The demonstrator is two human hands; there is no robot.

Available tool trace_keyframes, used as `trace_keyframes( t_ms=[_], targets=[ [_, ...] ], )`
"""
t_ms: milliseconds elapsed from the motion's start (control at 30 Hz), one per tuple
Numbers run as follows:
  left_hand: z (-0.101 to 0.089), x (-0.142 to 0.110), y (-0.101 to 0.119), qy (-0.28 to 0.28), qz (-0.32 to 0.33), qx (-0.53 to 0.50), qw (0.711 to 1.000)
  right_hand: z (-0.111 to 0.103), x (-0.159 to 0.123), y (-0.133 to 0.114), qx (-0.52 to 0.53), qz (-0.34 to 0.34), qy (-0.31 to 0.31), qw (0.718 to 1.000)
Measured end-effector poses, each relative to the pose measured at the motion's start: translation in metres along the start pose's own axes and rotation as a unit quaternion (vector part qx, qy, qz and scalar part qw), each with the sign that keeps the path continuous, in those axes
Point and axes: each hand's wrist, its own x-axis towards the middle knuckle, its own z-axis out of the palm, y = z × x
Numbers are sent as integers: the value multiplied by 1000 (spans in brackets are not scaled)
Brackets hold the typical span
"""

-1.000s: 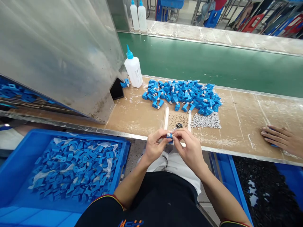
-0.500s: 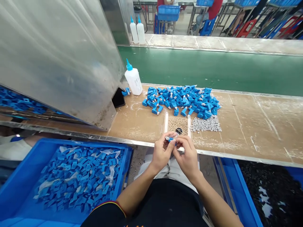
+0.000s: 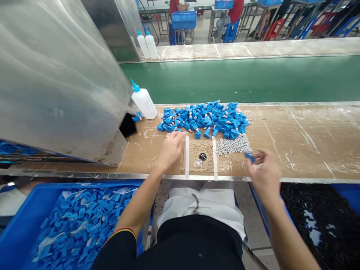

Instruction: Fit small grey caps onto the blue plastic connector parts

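My right hand (image 3: 264,173) is pinched around a small blue plastic piece (image 3: 249,157), held just right of a patch of small grey-white pieces (image 3: 234,144). My left hand (image 3: 172,150) is over the bench at the near left edge of a heap of blue plastic pieces (image 3: 206,119), several with white tips. Its fingers stretch forward and look apart, with nothing visible in them. Between the hands, two white strips frame a dotted patch of tiny brownish bits (image 3: 194,148). On that patch lie a round black part (image 3: 202,156) and a small clear dish (image 3: 198,163).
A white bottle with a blue nozzle (image 3: 144,104) stands beside a metal housing (image 3: 64,86) at left. Beyond the bench runs a green belt (image 3: 239,80). Below are a bin of blue pieces (image 3: 17,228) and a bin of black parts (image 3: 323,217). People sit far behind.
My hands were together at the bench edge around a blue piece with a white tip. They have parted: left went forward to the heap, right moved rightward with a blue piece. The view shifted.
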Motion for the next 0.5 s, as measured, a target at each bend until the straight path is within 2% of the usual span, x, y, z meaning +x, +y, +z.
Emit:
trace_keyframes(
  t_ms=[67, 133, 200, 233, 300, 367, 433, 500],
  targets=[
    [-11, 24, -20, -37, -14, 154, 987, -25, 33, 50, -107, 84, 0, 991],
    [-16, 41, -30, -90, -4, 241, 966, -47, 62, 89, -198, 161, -20, 967],
    [-18, 49, -33, -128, 11, 292, 948, -62, 83, 111, -250, 206, -26, 946],
    [-18, 52, -32, -142, 16, 311, 940, -65, 89, 115, -264, 207, -17, 942],
    [-19, 58, -29, -176, 26, 339, 924, -63, 93, 110, -252, 148, 7, 956],
    [-19, 66, -26, -215, 34, 354, 909, -49, 86, 91, -185, 35, -9, 982],
    [-19, 77, -25, -247, 44, 359, 899, -24, 69, 66, -103, -59, -81, 990],
    [-20, 88, -26, -265, 56, 360, 893, 6, 50, 40, -55, -110, -153, 981]
  ],
)
